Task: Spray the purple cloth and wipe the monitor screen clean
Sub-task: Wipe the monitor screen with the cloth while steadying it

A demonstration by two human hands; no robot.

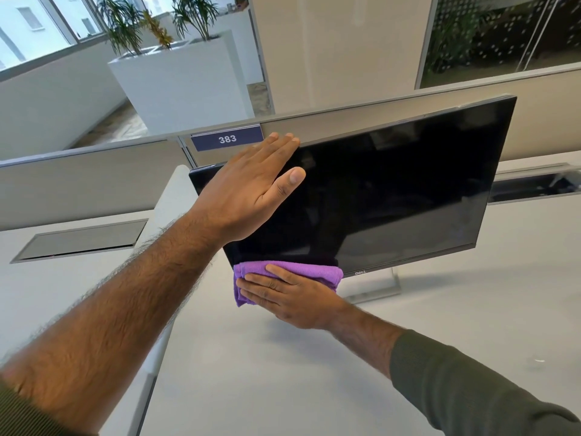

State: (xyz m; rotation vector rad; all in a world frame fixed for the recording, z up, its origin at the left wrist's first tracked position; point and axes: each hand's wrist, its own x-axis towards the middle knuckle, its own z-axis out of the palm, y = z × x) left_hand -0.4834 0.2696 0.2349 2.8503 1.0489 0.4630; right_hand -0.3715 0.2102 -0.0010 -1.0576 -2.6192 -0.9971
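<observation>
A black monitor with a dark screen stands on a silver stand on the white desk, tilted in the view. My left hand grips its upper left corner, fingers over the top edge and thumb on the screen. My right hand presses a folded purple cloth flat against the bottom left edge of the screen. No spray bottle is in view.
The white desk spreads around the monitor stand. A grey cable hatch is set in the desk at left. A low partition with a "383" label runs behind; white planters stand beyond it.
</observation>
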